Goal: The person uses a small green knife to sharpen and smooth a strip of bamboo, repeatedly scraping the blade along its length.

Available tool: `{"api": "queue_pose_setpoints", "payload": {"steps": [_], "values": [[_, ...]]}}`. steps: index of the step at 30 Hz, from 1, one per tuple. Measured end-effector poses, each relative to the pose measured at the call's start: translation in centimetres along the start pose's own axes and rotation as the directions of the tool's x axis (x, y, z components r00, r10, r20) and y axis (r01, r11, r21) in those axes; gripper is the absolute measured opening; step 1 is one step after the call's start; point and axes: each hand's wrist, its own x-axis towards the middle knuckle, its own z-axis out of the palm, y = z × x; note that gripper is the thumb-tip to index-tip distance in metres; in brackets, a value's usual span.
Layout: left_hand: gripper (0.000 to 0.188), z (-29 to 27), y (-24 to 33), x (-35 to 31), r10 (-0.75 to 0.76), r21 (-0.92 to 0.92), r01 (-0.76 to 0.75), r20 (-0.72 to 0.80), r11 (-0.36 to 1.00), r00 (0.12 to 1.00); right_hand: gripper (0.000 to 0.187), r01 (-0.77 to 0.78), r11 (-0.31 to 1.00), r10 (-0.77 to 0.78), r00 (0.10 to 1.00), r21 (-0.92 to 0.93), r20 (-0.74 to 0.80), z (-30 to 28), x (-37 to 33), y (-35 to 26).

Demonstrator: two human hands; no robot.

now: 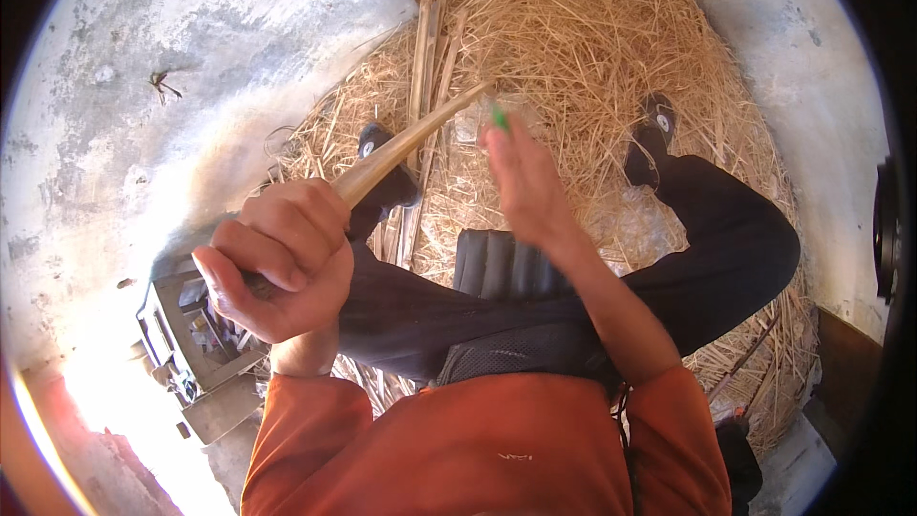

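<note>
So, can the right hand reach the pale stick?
Probably yes: the right hand is near the pale stick, with nothing visibly between, though it seems to hold a blurred green object.

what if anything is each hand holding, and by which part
Left hand: wooden stick, by its near end. Right hand: green thing, hold too blurred to tell.

Your left hand [282,263] is wrapped around a long wooden stick [406,145] that slants up and to the right. Your right hand [527,186] looks blurry and holds a small green thing [499,118] near the stick's far end. Dry yellow straw [583,29] lies around your dark shoes [659,119].
</note>
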Motion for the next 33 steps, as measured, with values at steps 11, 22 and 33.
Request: {"api": "queue_pose_setpoints", "payload": {"steps": [11,22,33], "values": [[0.051,-1.0,0.0,-0.5,0.03,0.015,-0.033,0.175,0.999,0.984,0.034,0.013,0.928,0.013,0.998,-0.371,0.069,3.8,-2.3,2.5],[0.053,-1.5,-0.8,-0.7,0.12,0.021,-0.126,0.188,0.992,0.975,0.035,0.158,0.981,-0.151,0.986,-0.11,0.074,3.6,-1.3,2.2],[0.052,-1.6,-0.7,-0.3,0.092,-0.079,-0.085,0.092,0.993,0.991,0.036,0.139,0.905,-0.158,0.987,-0.402,-0.014,4.6,1.0,6.9]]}}
